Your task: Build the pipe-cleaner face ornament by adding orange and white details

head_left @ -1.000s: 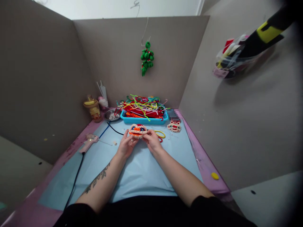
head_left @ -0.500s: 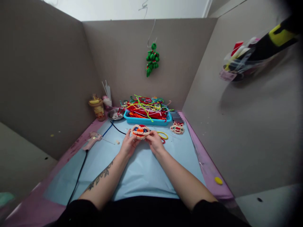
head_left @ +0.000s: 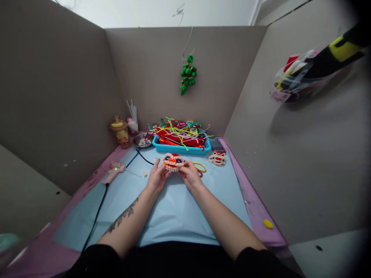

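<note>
Between my two hands is a small pipe-cleaner lion head (head_left: pixel 173 162), cream-edged with blue eyes, an orange nose and mouth, and red on top. My left hand (head_left: pixel 157 177) pinches its left edge between thumb and fingers. At its lower right edge, my right hand (head_left: pixel 189 174) grips it the same way. Just beyond my right hand lie scissors (head_left: pixel 200 167) with yellow and red handles, partly hidden by that hand. A similar cream and red lion head (head_left: pixel 217 159) rests on the blue sheet farther right.
A blue tray (head_left: pixel 179 149) heaped with coloured pipe cleaners stands at the back, beside a metal bowl (head_left: pixel 142 140) and a cup (head_left: pixel 121 134). Left lies a pink glue gun (head_left: pixel 114 173) with a cord. A green ornament (head_left: pixel 188 75) hangs from the back panel; a yellow disc (head_left: pixel 268 223) lies right.
The view has shifted slightly. My hands still hold the lion head in nearly the same place, and its face is tilted a little differently.
</note>
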Motion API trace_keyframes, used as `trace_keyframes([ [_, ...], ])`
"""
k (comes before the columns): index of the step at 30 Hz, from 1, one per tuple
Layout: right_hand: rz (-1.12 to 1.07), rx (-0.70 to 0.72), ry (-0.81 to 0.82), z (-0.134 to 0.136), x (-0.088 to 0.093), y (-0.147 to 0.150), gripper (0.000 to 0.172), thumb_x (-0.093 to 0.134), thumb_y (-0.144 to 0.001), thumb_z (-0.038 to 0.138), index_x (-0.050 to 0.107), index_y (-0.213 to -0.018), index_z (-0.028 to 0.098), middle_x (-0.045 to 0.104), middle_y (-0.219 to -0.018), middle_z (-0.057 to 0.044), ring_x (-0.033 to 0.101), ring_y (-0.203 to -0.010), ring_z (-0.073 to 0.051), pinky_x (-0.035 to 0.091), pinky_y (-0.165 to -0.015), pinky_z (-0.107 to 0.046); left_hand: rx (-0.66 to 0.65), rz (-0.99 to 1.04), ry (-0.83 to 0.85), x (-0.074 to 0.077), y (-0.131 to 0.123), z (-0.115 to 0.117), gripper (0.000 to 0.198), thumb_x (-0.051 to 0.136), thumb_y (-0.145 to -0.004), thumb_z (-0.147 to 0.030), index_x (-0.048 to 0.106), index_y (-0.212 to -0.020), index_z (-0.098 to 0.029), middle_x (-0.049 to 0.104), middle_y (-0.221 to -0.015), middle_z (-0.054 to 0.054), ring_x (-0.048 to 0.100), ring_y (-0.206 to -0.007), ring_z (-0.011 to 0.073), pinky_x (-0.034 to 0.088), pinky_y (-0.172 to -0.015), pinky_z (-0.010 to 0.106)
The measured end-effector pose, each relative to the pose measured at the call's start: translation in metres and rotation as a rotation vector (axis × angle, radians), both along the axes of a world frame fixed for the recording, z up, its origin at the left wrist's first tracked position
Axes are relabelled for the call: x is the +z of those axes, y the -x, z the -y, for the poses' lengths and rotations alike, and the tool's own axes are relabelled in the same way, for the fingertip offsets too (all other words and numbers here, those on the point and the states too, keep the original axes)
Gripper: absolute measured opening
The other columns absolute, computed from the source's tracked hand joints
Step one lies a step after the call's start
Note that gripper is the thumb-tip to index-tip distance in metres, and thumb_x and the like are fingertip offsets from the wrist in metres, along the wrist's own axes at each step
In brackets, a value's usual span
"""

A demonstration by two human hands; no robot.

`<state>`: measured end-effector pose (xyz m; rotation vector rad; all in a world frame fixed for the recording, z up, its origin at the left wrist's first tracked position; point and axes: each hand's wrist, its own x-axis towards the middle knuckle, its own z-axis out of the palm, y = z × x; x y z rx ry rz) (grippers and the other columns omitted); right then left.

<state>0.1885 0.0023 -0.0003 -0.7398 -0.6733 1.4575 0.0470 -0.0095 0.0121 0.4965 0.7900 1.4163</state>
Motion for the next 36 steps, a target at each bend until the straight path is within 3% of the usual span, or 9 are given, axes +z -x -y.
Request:
trace_keyframes([
  [26,0.022,0.010,-0.025,0.0036,0.0049,0.0014,0.032,0.075,-0.053,0.012,0.048,-0.069,0.021,0.059,-0.062,0.007,0.055,-0.060,-0.012,0.044,-0.056,-0.022,0.047,0.055,0.071,0.0029,0.0005,0.0008,0.063,0.058,-0.085,-0.016,0.030,-0.141,-0.025,0.070,-0.089,0.003,0.066,-0.062,0.0119,0.053,-0.056,0.021],
  [36,0.033,0.016,-0.035,0.0063,0.0074,0.0021,0.035,0.076,-0.052,0.013,0.047,-0.070,0.021,0.059,-0.065,0.007,0.056,-0.065,-0.013,0.047,-0.063,-0.026,0.072,0.064,0.033,0.0020,-0.0006,0.0008,0.069,0.063,-0.078,-0.011,0.032,-0.139,-0.024,0.069,-0.091,0.004,0.067,-0.068,0.0127,0.055,-0.062,0.023],
])
